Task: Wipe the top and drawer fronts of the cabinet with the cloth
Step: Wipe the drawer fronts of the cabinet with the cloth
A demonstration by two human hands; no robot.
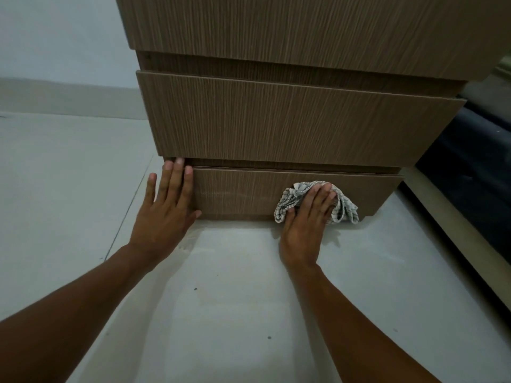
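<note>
Cloth (343,208) under right hand (307,225) presses bottom drawer front (243,193).

A brown wood-grain cabinet (290,120) shows 3 stacked drawer fronts; a crumpled, grey-checked cloth (343,207) is pressed against the cabinet's lowest front (243,193).

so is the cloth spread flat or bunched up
Bunched up: the cloth is crumpled in folds under the right hand, pressed against the bottom drawer front.

No readable text anywhere, no labels or brand marks on the wood-grain cabinet (290,123), none on the checked cloth (344,210) under the right hand (307,219)
</note>
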